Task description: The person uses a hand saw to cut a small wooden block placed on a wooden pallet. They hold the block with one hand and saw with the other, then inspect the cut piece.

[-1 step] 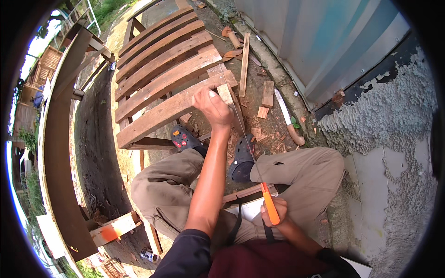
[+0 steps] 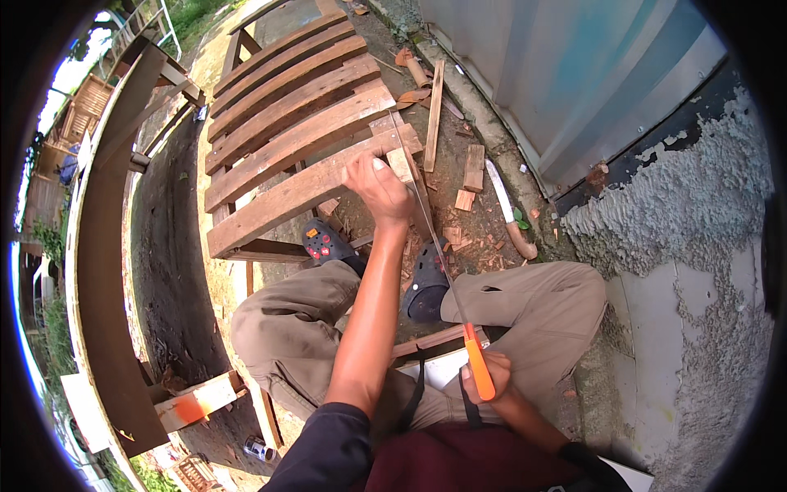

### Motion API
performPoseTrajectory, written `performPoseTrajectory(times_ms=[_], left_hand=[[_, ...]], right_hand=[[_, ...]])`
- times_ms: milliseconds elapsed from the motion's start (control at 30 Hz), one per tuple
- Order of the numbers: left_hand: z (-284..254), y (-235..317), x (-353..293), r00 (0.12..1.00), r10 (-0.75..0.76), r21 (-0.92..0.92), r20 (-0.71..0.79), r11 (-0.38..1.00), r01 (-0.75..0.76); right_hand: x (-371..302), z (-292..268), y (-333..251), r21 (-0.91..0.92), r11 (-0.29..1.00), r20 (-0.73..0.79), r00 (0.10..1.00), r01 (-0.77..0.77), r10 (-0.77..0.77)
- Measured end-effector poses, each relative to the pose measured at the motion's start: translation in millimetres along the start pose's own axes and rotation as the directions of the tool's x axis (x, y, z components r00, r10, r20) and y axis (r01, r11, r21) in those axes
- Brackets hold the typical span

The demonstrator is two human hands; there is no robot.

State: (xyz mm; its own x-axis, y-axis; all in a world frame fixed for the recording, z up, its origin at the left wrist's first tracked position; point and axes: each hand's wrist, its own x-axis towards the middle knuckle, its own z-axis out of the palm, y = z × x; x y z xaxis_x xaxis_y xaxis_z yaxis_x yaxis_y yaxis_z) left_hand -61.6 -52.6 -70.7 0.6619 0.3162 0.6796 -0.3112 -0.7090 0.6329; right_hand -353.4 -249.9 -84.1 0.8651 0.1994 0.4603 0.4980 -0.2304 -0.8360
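My right hand (image 2: 494, 375), low in front of my body, is closed round the orange handle of a handsaw (image 2: 479, 365). Its thin blade runs up and away between my legs to the near right corner of a slatted wooden bench (image 2: 287, 119). There the blade lies against the right side of a pale wood end (image 2: 400, 165); whether its teeth are in the wood I cannot tell. My left hand (image 2: 379, 190) is wrapped over the nearest wooden slat (image 2: 287, 197), just left of the blade, with its fingertips partly hidden.
A long knife (image 2: 500, 193) with a wooden handle lies on the ground at right, near wood offcuts (image 2: 474, 166), chips and a narrow wooden strip (image 2: 434, 115). A metal wall (image 2: 566, 82) rises on the right. Another wooden frame (image 2: 106, 246) stands left, with a can (image 2: 259, 448) below.
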Motion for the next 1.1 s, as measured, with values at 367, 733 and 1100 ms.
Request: performPoseTrajectory(times_ms=[367,733,1100], left_hand=[[-15,16,-5,0.981,0.168,0.032,0.092,0.985,-0.172],[-40,27,-41,0.992,-0.125,-0.015,0.012,0.992,0.125],[-80,-11,-52,0.89,-0.378,-0.646,0.255,0.618,0.448]], right_hand=[[-28,-5,9,0.123,0.974,-0.264,0.939,-0.192,0.219],[52,-5,94,-0.076,0.867,-0.451,0.792,-0.492,0.41],[102,4,254,-0.714,0.665,0.045,0.933,-0.219,0.356]])
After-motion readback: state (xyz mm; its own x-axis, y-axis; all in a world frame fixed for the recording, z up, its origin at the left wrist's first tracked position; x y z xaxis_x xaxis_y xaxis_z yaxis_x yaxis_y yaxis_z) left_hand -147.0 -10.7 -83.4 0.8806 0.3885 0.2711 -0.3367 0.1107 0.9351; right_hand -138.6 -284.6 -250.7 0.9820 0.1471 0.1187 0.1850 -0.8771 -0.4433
